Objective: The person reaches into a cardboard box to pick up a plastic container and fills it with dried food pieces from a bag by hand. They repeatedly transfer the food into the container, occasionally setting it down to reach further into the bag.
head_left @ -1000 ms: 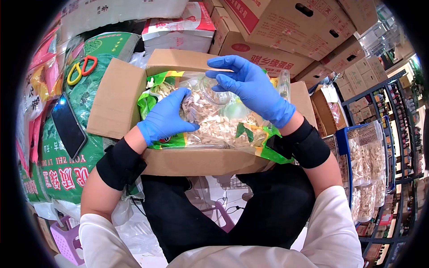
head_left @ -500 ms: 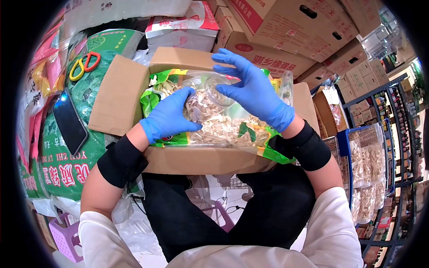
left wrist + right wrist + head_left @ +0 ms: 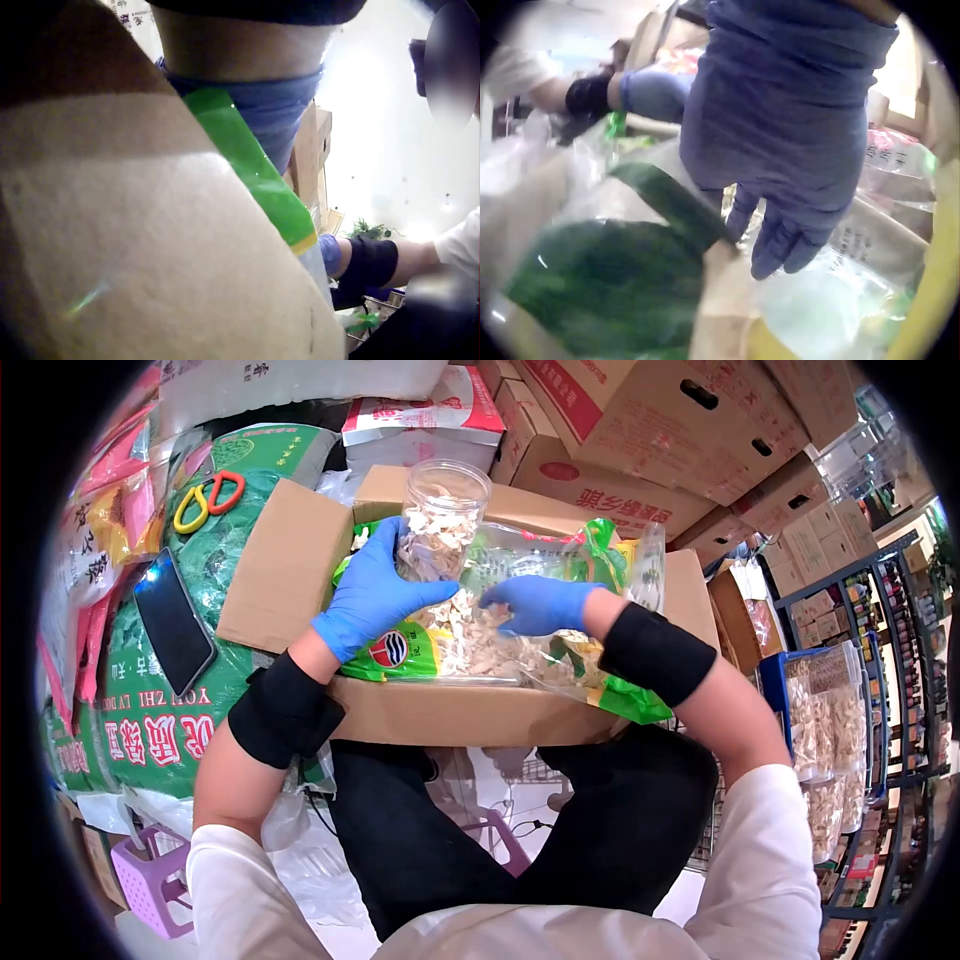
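Observation:
A clear plastic jar [image 3: 445, 495], partly filled with pale dried slices, stands upright above the left part of the bag. My blue-gloved left hand [image 3: 365, 600] holds it round its lower side with fingers and thumb. Below it, a green and clear plastic bag [image 3: 405, 660] lies opened in a cardboard box, full of loose dried slices [image 3: 475, 650]. My gloved right hand [image 3: 548, 606] reaches down at the slices, fingers pointing left and loosely bent. In the right wrist view the right hand [image 3: 776, 127] hangs with its fingers downward. The left wrist view hides the left fingers behind cardboard.
The cardboard box [image 3: 480, 715] sits in front of my knees, flaps folded out. Left of it are a green sack [image 3: 150, 690], a phone [image 3: 172, 620] and scissors [image 3: 225, 490]. Stacked cartons [image 3: 620, 480] stand behind; packed bags [image 3: 825, 730] are at the right.
The jar has risen out of the bag in my left hand and is now upright with slices inside. My right hand has left the jar's rim and moved down to the slices.

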### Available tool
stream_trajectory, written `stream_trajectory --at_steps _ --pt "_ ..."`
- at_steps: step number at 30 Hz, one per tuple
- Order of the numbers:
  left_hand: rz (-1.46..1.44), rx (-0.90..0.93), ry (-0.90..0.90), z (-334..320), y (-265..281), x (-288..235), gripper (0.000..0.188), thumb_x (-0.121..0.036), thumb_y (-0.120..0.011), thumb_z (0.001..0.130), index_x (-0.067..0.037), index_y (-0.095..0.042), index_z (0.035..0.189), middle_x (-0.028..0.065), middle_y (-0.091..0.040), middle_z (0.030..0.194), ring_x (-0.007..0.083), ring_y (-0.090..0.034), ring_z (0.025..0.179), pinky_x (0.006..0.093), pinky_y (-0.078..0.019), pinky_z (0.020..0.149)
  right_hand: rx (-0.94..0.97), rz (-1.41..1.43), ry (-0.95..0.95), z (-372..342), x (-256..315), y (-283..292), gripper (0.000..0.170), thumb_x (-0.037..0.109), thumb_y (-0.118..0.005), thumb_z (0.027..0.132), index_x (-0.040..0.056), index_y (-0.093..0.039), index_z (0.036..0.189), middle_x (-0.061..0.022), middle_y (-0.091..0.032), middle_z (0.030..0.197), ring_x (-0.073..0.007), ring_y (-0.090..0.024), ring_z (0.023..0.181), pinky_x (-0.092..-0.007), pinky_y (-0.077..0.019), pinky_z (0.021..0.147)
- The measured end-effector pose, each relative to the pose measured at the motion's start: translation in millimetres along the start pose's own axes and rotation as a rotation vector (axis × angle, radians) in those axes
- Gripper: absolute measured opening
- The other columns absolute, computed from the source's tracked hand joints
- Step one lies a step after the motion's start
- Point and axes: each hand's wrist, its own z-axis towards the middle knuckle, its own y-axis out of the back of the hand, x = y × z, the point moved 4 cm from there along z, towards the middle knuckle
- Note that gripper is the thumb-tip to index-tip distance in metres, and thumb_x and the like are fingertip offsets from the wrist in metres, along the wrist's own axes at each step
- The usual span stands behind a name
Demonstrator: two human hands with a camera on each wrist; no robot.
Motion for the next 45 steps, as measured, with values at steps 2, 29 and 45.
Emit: stream_trajectory --at_steps 2,29,45 --pt "0.018 0.003 0.006 -1.2 -1.7 1.7 0.08 -0.031 -0.085 0.064 0.003 -0.044 0.124 0.0159 -0.058 0.117 0.0221 -0.057 0.108 0.0324 -0.0445 0.094 -0.077 -0.067 0.124 20.5 -1.5 -10.6 0.067 0.03 -0.074 0.072 0.0056 -0.051 0.13 -0.0198 -0.06 0.118 -0.0364 -0.058 0.108 -0.0403 -0.0455 0.094" --pt "0.442 0.137 -0.237 -6.8 -12.8 -2.2 0.074 -0.026 -0.078 0.058 -0.004 -0.049 0.122 0.016 -0.054 0.108 0.0337 -0.054 0.104 0.0383 -0.0431 0.093 -0.418 0.592 -0.031 -92.3 -10.4 67.1 0.025 0.017 -0.075 0.079 0.0038 -0.064 0.098 -0.0015 -0.063 0.091 -0.0088 -0.058 0.087 -0.0248 -0.0469 0.08" --pt "0.434 0.266 -0.2 -9.1 -21.6 4.9 0.078 -0.031 -0.08 0.059 -0.002 -0.047 0.124 0.02 -0.054 0.113 0.0359 -0.054 0.107 0.04 -0.0432 0.094 -0.378 0.797 0.077 -80.3 27.3 71.6 0.044 0.019 -0.072 0.084 0.0035 -0.057 0.123 -0.0036 -0.061 0.112 -0.0114 -0.059 0.095 -0.0271 -0.0477 0.089"
